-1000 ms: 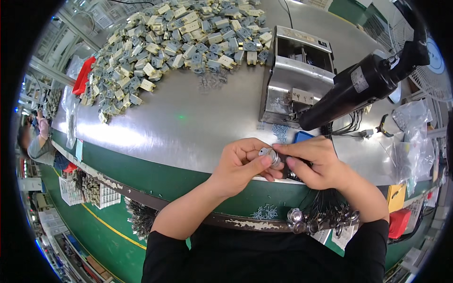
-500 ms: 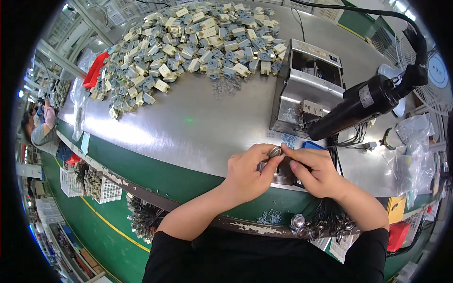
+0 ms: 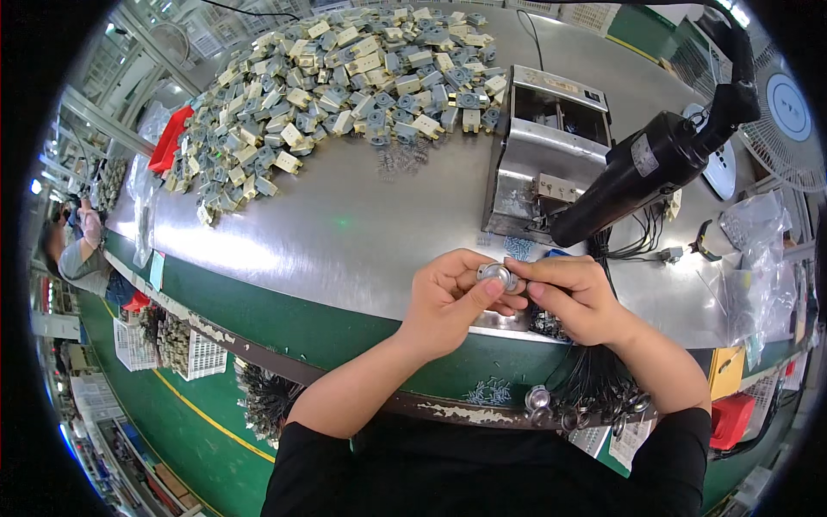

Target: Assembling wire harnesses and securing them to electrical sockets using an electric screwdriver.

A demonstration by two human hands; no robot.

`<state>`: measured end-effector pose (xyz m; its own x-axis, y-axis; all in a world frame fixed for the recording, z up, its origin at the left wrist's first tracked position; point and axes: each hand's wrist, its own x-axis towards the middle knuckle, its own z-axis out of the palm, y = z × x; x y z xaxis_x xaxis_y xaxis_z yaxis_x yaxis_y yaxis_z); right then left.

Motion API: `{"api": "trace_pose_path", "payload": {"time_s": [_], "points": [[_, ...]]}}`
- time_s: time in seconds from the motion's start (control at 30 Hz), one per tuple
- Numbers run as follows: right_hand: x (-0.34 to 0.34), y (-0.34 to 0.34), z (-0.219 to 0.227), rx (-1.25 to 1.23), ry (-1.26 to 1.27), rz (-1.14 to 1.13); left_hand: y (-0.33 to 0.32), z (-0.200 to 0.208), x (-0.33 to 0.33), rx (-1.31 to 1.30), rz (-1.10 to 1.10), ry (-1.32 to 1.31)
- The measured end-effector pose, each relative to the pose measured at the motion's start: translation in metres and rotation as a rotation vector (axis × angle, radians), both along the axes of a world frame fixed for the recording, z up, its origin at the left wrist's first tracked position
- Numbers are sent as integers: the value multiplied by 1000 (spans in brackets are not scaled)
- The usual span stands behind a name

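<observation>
A small round silver metal part (image 3: 498, 276) is held over the near edge of the steel bench, its domed face turned up. My left hand (image 3: 444, 302) grips it, with the thumb on its face and the fingers beneath. At its right rim, my right hand (image 3: 575, 297) pinches with thumb and fingertips; anything smaller between them is hidden. Just beyond the hands lie small bluish screws (image 3: 519, 249), beside a box-shaped metal screw feeder (image 3: 551, 155). A thick black cylindrical tool (image 3: 633, 185) slants down in front of the feeder.
A big heap of grey and cream plastic parts (image 3: 345, 86) covers the far left bench, with loose springs (image 3: 402, 159) before it. Black cables with round metal ends (image 3: 538, 398) and screws (image 3: 489, 392) lie at the near edge. Pliers (image 3: 706, 243) and a plastic bag (image 3: 762, 276) are right.
The round metal part has been tilted so its domed face now shows upward. My left fingers have opened out beneath it, while my right hand stays at its rim. The view has shifted slightly.
</observation>
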<state>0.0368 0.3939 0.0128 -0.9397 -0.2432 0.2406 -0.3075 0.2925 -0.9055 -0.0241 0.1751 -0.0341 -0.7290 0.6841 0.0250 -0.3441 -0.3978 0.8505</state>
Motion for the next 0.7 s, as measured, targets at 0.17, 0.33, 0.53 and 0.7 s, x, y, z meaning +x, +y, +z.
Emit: {"api": "trace_pose_path", "payload": {"time_s": [0.17,0.33,0.53,0.7], "points": [[-1,2,34,128,-249,2,-31,13,-16,-19,-72,65],[9,34,37,839,-124,67,-90,24,-98,-1036,684,1272],[5,24,33,960,-97,135,-166,0,-183,-1662,875,1455],[6,27,25,968,-67,165,-184,-13,-200,-1692,754,1687]]}}
